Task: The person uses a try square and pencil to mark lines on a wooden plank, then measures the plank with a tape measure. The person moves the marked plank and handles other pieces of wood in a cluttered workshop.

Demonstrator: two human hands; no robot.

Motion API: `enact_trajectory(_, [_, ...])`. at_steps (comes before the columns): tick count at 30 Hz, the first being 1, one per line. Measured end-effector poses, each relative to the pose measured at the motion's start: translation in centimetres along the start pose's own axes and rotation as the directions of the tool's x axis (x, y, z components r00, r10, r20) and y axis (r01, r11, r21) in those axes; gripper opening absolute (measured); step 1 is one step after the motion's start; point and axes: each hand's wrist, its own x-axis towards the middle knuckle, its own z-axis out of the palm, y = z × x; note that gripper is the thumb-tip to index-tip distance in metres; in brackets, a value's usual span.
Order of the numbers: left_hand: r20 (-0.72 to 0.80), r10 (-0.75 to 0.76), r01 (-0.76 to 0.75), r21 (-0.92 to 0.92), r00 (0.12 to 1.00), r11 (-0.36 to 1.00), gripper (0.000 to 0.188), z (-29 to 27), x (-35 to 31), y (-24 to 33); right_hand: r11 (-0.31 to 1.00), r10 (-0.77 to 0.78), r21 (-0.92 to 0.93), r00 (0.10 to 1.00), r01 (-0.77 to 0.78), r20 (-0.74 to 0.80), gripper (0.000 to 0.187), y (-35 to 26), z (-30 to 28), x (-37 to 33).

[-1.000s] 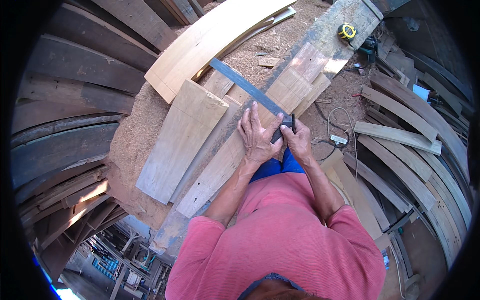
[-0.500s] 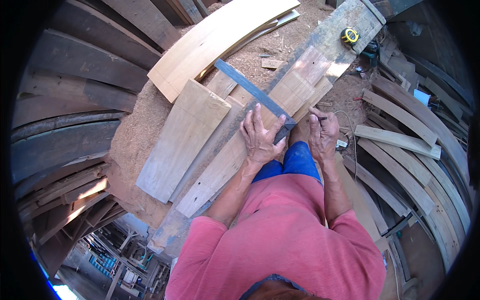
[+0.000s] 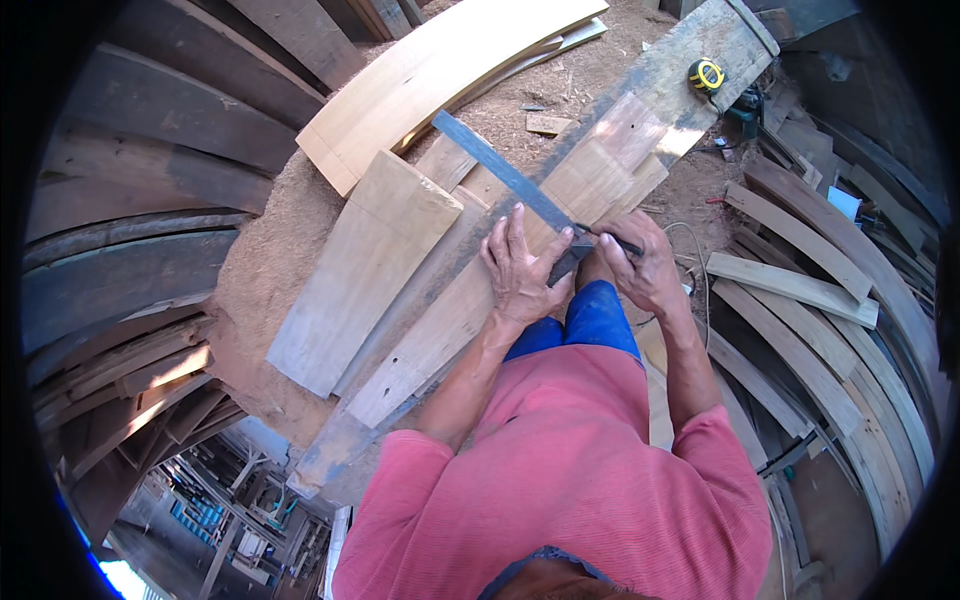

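Observation:
My left hand (image 3: 517,272) lies over a long pale board (image 3: 420,345), fingers partly spread. Its thumb and palm hold a try square (image 3: 503,170) by the dark stock, and the steel blade stretches across the board to the upper left. My right hand (image 3: 650,265) pinches a dark pencil (image 3: 626,244), its tip close to the blade where blade and stock meet. Beyond the square, more short wood pieces (image 3: 590,185) lie along the same line. The board rests on a worn, paint-stained bench plank (image 3: 690,75).
A yellow and black tape measure (image 3: 706,76) sits at the plank's far end. Left of the board lie a wide board (image 3: 365,275) and curved pale planks (image 3: 440,75), over sawdust (image 3: 250,300). Curved boards (image 3: 800,320) are stacked at right, near a thin cable (image 3: 706,260).
My right hand has moved left and forward, bringing the pencil from beside the stock to the square's blade. The left hand and the square stay in place.

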Motion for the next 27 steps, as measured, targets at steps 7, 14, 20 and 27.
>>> enact_trajectory(7, [0.015, 0.004, -0.004, -0.019, 1.0, 1.0, 0.075, -0.2, 0.2, 0.1, 0.998, 0.05, -0.037, 0.998, -0.05, 0.022, 0.016, 0.5, -1.0, -1.6])
enact_trajectory(14, [0.036, -0.028, 0.028, -0.006, 0.999, 1.0, 0.078, -0.5, 0.5, 0.7, 0.975, 0.178, 0.158, 0.978, -0.159, -0.11, 0.021, 0.1, -0.4, -1.7])
enact_trajectory(20, [0.059, -0.045, 0.045, 0.003, 0.997, 0.999, 0.078, -0.6, 0.6, 0.8, 0.977, 0.161, 0.158, 0.979, -0.141, -0.128, 0.022, 0.0, -0.4, -1.4])
enact_trajectory(27, [0.056, -0.05, 0.049, 0.014, 0.997, 0.999, 0.079, -0.6, 0.6, 0.9, 0.983, 0.15, 0.124, 0.984, -0.138, -0.092, 0.022, -0.3, -0.4, -1.1])
